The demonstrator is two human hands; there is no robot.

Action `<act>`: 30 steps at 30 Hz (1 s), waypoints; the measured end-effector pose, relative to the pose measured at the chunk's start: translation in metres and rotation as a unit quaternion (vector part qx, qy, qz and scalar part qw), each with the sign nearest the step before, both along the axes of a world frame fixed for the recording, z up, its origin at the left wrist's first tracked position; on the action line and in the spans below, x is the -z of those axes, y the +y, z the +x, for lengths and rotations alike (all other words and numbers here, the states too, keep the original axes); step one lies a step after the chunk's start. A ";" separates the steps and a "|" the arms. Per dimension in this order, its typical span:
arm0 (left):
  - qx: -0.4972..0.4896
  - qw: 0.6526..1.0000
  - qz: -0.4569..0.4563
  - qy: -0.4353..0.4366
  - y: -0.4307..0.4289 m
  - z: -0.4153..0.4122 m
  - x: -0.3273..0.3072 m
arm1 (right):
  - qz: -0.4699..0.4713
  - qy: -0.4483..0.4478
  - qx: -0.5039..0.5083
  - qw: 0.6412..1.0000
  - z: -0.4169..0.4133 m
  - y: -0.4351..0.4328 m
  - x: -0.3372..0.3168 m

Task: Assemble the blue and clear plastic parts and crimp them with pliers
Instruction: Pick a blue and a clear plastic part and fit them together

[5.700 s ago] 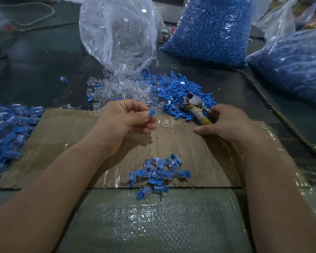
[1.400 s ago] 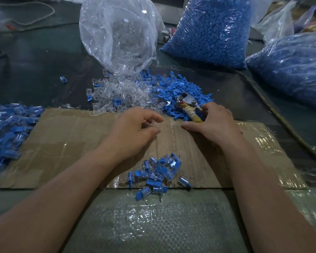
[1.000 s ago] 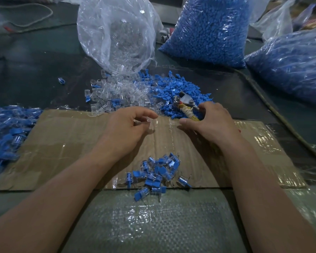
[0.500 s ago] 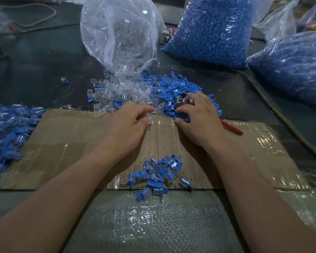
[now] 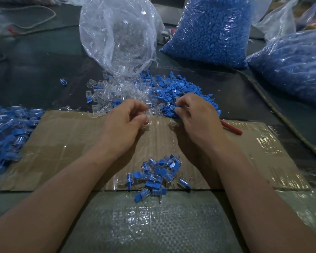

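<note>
My left hand [image 5: 126, 121] hovers at the cardboard's far edge, thumb and fingers pinching a clear plastic part [image 5: 147, 116] beside the clear parts pile [image 5: 117, 92]. My right hand [image 5: 197, 115] reaches into the loose blue parts pile [image 5: 173, 90], its curled fingertips pinching a blue part [image 5: 177, 107]. The pliers lie under this hand, with only a red handle [image 5: 232, 127] sticking out to the right. A small heap of assembled blue-and-clear pieces [image 5: 159, 175] sits at the cardboard's near edge.
The brown cardboard sheet [image 5: 67, 141] lies on the table. An open clear bag [image 5: 117, 33] spills clear parts behind it. Full bags of blue parts stand at back [image 5: 208, 30] and right [image 5: 292, 64]. More assembled pieces [image 5: 5, 132] are heaped at left. A cord [image 5: 274, 110] runs along the right.
My right hand left the pliers' handle and moved forward into the blue pile, exposing the red handle. My left hand released its earlier piece and moved up to the clear parts.
</note>
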State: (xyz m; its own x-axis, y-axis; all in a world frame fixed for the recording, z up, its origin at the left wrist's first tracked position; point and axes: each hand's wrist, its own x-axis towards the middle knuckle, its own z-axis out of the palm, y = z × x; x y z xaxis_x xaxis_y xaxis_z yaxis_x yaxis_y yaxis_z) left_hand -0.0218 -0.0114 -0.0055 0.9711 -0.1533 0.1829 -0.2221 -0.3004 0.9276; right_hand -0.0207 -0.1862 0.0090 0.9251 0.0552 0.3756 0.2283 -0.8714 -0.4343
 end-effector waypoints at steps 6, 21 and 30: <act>-0.014 1.000 0.023 -0.016 0.000 0.001 -0.001 | 0.088 -0.031 -0.073 0.993 -0.017 0.018 -0.008; 0.017 0.999 0.027 -0.038 -0.003 -0.004 -0.004 | 0.095 -0.036 -0.102 0.990 -0.019 0.025 -0.004; 0.031 0.998 -0.001 -0.062 -0.003 -0.008 -0.009 | 0.121 -0.011 -0.115 0.986 -0.019 0.026 -0.003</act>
State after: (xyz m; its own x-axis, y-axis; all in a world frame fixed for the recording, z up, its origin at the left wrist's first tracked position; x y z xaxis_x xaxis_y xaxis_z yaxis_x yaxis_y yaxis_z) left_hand -0.0296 -0.0147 0.0034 0.9298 -0.2108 0.3017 -0.3532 -0.2804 0.8926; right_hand -0.0398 -0.1599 0.0120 0.8901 0.1690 0.4232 0.4193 -0.6674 -0.6154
